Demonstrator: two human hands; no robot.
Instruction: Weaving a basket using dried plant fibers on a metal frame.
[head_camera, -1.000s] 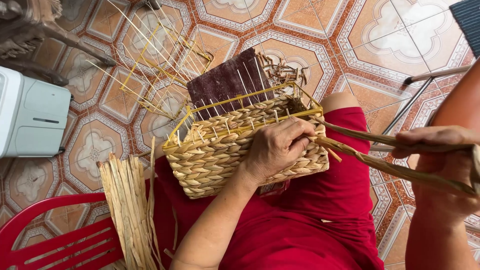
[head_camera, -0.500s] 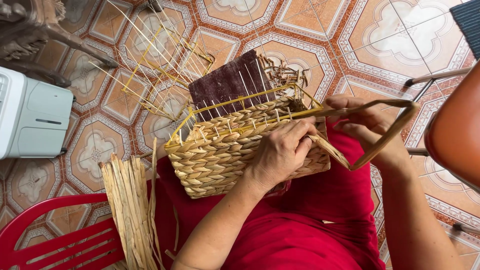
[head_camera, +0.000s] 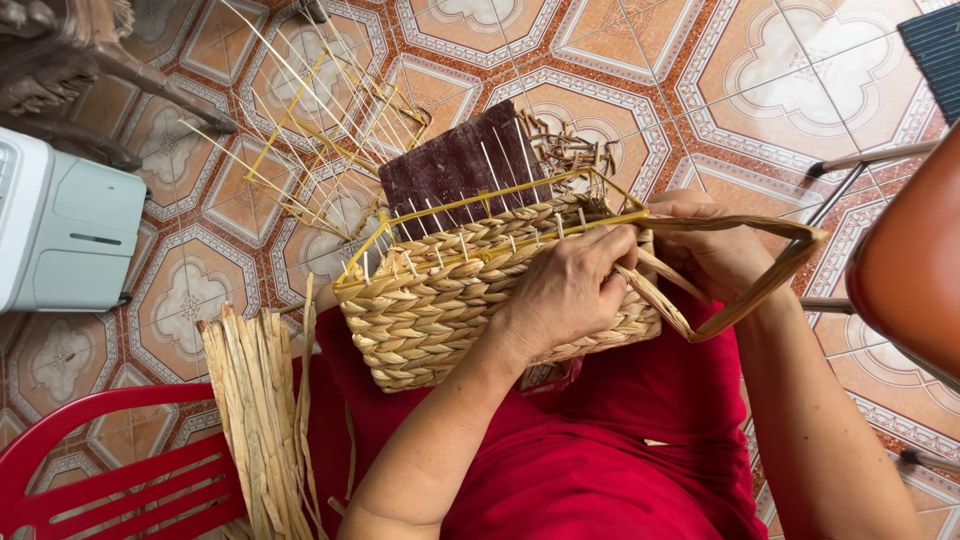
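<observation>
A half-woven straw basket (head_camera: 430, 310) on a yellow wire frame (head_camera: 480, 205) rests on my red-clothed lap. A dark brown panel (head_camera: 450, 165) stands inside it. My left hand (head_camera: 570, 290) lies over the basket's right side, with the fingers curled at the rim and pinching the weave. My right hand (head_camera: 715, 255) is at the basket's right end and grips a long flat straw strand (head_camera: 770, 275). The strand bends out in a loop to the right and runs back to the basket wall.
A bundle of loose straw strands (head_camera: 255, 400) lies left of my lap, over a red plastic chair (head_camera: 90, 480). A white appliance (head_camera: 65, 230) sits on the tiled floor at left, a bare wire frame (head_camera: 320, 120) behind the basket, an orange chair (head_camera: 910, 270) at right.
My right hand has come in from the far right to the basket's end, so the long straw strand now folds into a short loop. My left hand stays on the basket.
</observation>
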